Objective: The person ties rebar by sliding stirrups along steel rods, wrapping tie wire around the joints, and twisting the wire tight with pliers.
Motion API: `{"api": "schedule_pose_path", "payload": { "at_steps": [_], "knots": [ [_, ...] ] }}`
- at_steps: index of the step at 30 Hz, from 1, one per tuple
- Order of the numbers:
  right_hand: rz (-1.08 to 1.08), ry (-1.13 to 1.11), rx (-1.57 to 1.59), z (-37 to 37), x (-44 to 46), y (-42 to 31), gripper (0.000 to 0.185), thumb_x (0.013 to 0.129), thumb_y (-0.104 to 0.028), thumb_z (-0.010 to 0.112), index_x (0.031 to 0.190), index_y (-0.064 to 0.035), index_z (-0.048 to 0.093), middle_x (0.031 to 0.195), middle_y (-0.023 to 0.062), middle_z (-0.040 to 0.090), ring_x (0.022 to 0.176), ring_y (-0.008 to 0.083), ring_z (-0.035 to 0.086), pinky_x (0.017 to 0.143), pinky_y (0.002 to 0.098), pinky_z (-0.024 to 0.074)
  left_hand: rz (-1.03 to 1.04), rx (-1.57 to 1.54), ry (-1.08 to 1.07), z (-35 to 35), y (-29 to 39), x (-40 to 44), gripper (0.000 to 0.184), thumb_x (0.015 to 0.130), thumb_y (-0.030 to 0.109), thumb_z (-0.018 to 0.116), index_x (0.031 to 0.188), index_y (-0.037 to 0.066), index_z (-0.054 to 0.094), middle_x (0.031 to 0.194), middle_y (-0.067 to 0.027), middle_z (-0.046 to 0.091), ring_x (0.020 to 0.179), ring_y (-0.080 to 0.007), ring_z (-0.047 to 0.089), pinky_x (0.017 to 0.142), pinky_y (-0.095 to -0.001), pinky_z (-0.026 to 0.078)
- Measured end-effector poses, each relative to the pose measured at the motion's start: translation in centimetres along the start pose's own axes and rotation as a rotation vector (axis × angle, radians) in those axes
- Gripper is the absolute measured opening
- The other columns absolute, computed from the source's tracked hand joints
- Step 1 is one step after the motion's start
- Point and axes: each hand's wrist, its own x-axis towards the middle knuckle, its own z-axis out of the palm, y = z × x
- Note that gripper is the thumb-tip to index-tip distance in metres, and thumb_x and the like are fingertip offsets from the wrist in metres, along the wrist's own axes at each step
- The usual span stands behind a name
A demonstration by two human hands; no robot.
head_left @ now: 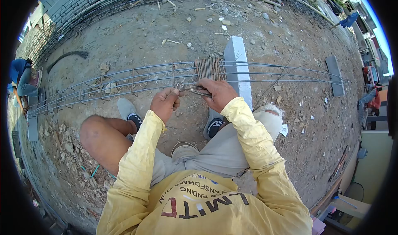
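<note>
Head view: right hand (219, 95), fingers clamped on one metal tool (191, 88); left hand (165, 102), fingers curled, grip unclear; one white block (238, 71).

A yellow shirt (199, 226) with long, creased sleeves (137, 164), big dark letters (220, 201), one red letter (169, 208) and smaller print (194, 186); pale grey shorts (222, 156); dark shoes (214, 128) with white markings and greyish toes (125, 106)

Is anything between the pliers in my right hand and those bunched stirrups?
Nothing visible: your right hand holds the pliers on the near side of the stirrups; your left hand is beside the pliers' head.
</note>
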Motion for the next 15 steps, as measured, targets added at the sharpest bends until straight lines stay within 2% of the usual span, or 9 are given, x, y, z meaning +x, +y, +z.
{"api": "schedule_pose_path", "payload": {
  "at_steps": [5,8,11,14,15],
  "knots": [
    [0.047,0.02,0.023,1.2,-0.7,0.5,0.029,0.08,-0.009,0.063,0.108,-0.0082,0.055,0.089,0.0158,0.065,0.087,0.0379,0.063,0.074,0.0457,0.05,-0.042,-0.022,0.096,0.6,0.2,-0.1,0.028,0.097,0.027,0.054,0.095,0.001,0.064,0.069,0.0016,0.051,0.06,-0.0079,0.044,0.056,-0.0233,0.038],
    [0.093,0.007,0.014,1.6,-0.7,0.3,0.029,0.081,-0.009,0.063,0.109,-0.0079,0.055,0.09,0.0162,0.066,0.086,0.0384,0.063,0.073,0.0452,0.0501,-0.018,-0.06,0.077,0.1,0.0,-0.1,0.029,0.096,0.03,0.056,0.096,0.001,0.064,0.071,0.002,0.053,0.063,-0.0081,0.048,0.059,-0.0229,0.041],
    [0.178,0.044,0.082,1.7,-0.6,0.0,0.026,0.084,-0.012,0.062,0.109,-0.0073,0.055,0.089,0.0168,0.066,0.083,0.0385,0.064,0.072,0.0439,0.0497,-0.038,-0.25,0.111,0.3,1.0,-0.7,0.032,0.095,0.035,0.058,0.105,0.005,0.063,0.079,0.0012,0.06,0.071,-0.0105,0.058,0.067,-0.0248,0.049],
    [0.262,0.101,0.228,2.0,-0.4,-0.4,0.024,0.088,-0.016,0.061,0.109,-0.0063,0.054,0.086,0.0181,0.065,0.08,0.0387,0.064,0.07,0.0423,0.049,0.015,-0.436,0.033,1.2,2.5,-1.6,0.036,0.095,0.037,0.057,0.114,0.007,0.06,0.094,0.0002,0.062,0.084,-0.0113,0.061,0.074,-0.0276,0.051],
    [0.285,0.118,0.285,2.1,-0.3,-0.5,0.023,0.089,-0.017,0.061,0.108,-0.0059,0.054,0.085,0.0186,0.065,0.08,0.0388,0.064,0.069,0.0418,0.0488,0.026,-0.385,0.044,1.6,2.5,-1.6,0.039,0.094,0.039,0.058,0.117,0.008,0.059,0.097,-0.0003,0.062,0.085,-0.0111,0.06,0.074,-0.027,0.05]
  ]
}}
